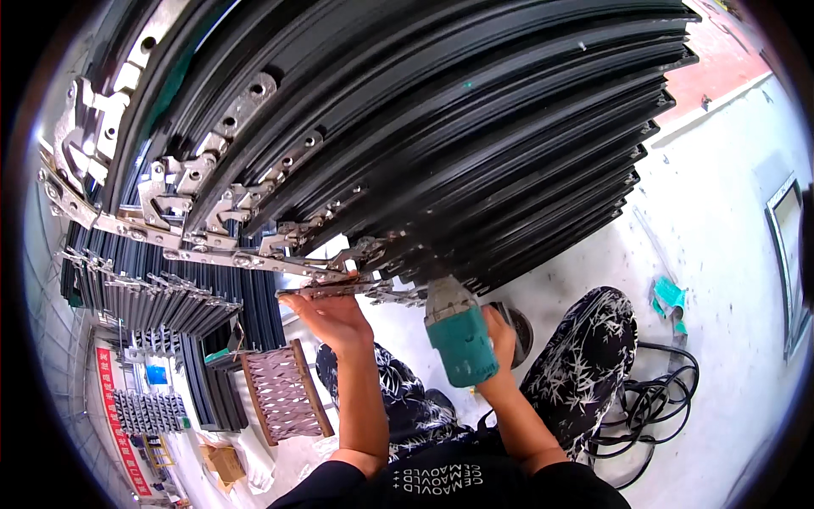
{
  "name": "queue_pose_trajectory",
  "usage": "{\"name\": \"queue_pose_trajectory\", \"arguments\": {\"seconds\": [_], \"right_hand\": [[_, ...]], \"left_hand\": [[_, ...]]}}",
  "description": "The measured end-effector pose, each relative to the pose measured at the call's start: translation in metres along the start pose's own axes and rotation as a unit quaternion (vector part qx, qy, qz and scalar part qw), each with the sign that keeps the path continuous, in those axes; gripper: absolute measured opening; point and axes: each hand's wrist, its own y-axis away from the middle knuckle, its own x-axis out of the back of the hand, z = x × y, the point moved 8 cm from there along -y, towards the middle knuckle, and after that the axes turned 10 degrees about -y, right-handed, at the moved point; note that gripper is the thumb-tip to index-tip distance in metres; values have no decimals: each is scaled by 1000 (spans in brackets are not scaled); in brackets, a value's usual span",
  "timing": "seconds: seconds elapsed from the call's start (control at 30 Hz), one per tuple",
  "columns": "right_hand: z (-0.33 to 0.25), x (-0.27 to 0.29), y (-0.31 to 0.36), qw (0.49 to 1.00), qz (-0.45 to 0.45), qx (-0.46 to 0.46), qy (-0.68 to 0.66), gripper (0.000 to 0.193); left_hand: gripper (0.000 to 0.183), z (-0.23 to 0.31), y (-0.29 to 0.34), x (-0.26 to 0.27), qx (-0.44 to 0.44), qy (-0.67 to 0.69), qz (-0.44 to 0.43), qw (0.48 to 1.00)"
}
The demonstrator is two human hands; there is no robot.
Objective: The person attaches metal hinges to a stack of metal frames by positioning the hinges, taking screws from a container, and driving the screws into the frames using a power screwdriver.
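A teal power driver with a grey nose (462, 346) is gripped in my right hand (502, 338); its nose points up at the lower edge of a stack of black metal frames (475, 127). The tip of the driver is lost in the dark, blurred area by the frames. Silver metal hinge arms (203, 253) are fixed along the frames' left ends. My left hand (339, 321), palm up, holds the lowest hinge arm (326, 291) from below, just left of the driver. Its fingertips are partly hidden behind the metal.
Coiled black cable (670, 407) and teal scraps (668, 295) lie on the white floor at right. At left stand a woven stool (284, 392), more stacked black frames (153, 288) and a cardboard box (225, 465). Another frame (788, 254) rests at far right.
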Motion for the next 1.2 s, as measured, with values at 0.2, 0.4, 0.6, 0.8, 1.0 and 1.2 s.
{"name": "queue_pose_trajectory", "arguments": {"seconds": [0.2, 0.4, 0.6, 0.8, 1.0, 1.2], "right_hand": [[-16, -1, -4, 998, -9, 22, 65, 20], [-11, -1, -3, 999, -3, 25, 37, 24], [-12, -3, -3, 995, -2, 75, 59, 33], [-1, -11, 2, 998, -1, 51, 44, 29], [5, -10, 6, 997, -17, 49, 57, 28], [5, -15, 8, 997, 5, -5, -71, 33]], "left_hand": [[67, -1, 2, 3, 15, -8, 12, 1000], [64, -4, -1, 7, 7, 10, -3, 1000], [70, -2, 0, 6, 21, 1, 32, 999], [71, -2, 1, 4, 24, -6, 30, 999], [61, -1, 1, 8, 5, 39, 12, 999], [60, -6, -1, 12, 21, 17, 7, 1000]]}}
